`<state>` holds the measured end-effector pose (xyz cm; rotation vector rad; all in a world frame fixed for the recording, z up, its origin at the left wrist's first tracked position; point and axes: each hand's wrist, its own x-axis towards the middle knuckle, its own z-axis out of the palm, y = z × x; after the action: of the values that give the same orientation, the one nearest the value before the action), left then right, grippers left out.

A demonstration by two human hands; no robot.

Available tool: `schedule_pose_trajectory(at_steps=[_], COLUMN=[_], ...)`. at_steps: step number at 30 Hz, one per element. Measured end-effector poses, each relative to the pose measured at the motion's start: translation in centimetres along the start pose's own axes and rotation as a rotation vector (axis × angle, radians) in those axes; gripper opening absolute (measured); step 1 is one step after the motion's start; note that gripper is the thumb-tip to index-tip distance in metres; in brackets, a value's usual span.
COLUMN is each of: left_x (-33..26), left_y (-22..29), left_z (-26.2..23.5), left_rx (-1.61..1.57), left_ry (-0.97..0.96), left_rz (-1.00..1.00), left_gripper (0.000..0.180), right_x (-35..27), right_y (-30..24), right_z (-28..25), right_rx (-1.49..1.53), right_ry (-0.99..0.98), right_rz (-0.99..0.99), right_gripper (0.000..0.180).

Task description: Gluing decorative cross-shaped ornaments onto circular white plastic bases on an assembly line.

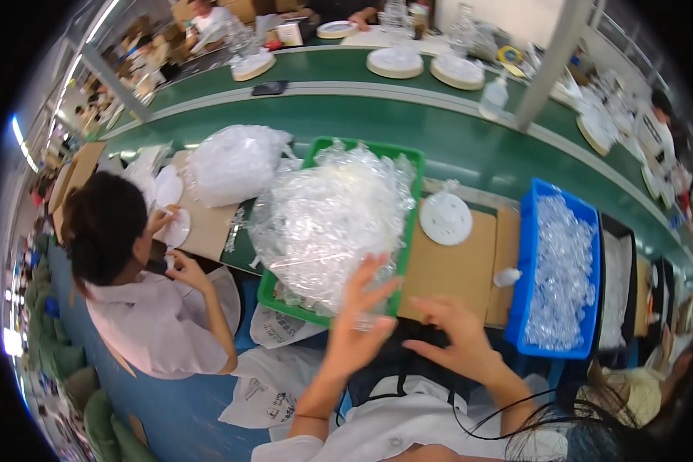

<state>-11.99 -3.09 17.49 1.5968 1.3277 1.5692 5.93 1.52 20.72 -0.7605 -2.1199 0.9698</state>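
Observation:
My left hand (354, 327) is raised, its fingers spread, over the near right corner of a green crate (416, 181). From this angle I cannot tell whether it touches the heaped clear plastic (327, 223) in the crate. Nothing shows in its grasp. To its right, my right hand (462, 343) hangs with fingers apart and thumb out, holding nothing, at the near edge of a brown cardboard sheet (458, 269). On the far part of that cardboard lies a white round disc (446, 220) with small marks or holes and a clear piece at its far edge.
Right of the cardboard stands a blue crate (525, 308) full of clear plastic pieces (558, 269), with a small white bottle (507, 277) beside it. A co-worker (146, 300) handles white parts at left, near a bulging clear bag (237, 165). Beyond runs a green bench (323, 114).

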Motion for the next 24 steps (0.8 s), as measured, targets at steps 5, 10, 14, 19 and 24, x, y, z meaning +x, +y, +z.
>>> schedule_pose_trajectory(at_steps=[5, 10, 14, 19, 24], left_x=[-1.3, -0.7, 1.1, 0.1, 0.8], left_y=[-3.2, -6.6, -15.2, -17.5, -18.2], left_z=[8.7, 13.6, 17.5, 17.8, 16.8], left_rx=[-0.08, -0.022, 0.897, 1.039, 0.801], left_ry=[-0.15, -0.17, -0.145, -0.269, -0.224], left_rz=[-0.053, -0.202, -0.029, -0.05, -0.018], left_gripper=[0.05, 0.053, 0.049, 0.048, 0.046], right_x=[-4.7, -7.3, -8.9, -10.0, -9.0], right_y=[6.2, 10.8, 13.4, 14.1, 14.9], right_z=[0.9, -1.9, -3.1, -2.9, -2.3], right_rx=[-0.067, 0.921, 1.226, 1.305, 1.212], right_ry=[0.009, 0.494, 0.575, 0.63, 0.601], right_rz=[0.083, 0.548, 0.599, 0.598, 0.645], right_gripper=[0.037, 0.023, 0.023, 0.025, 0.025])
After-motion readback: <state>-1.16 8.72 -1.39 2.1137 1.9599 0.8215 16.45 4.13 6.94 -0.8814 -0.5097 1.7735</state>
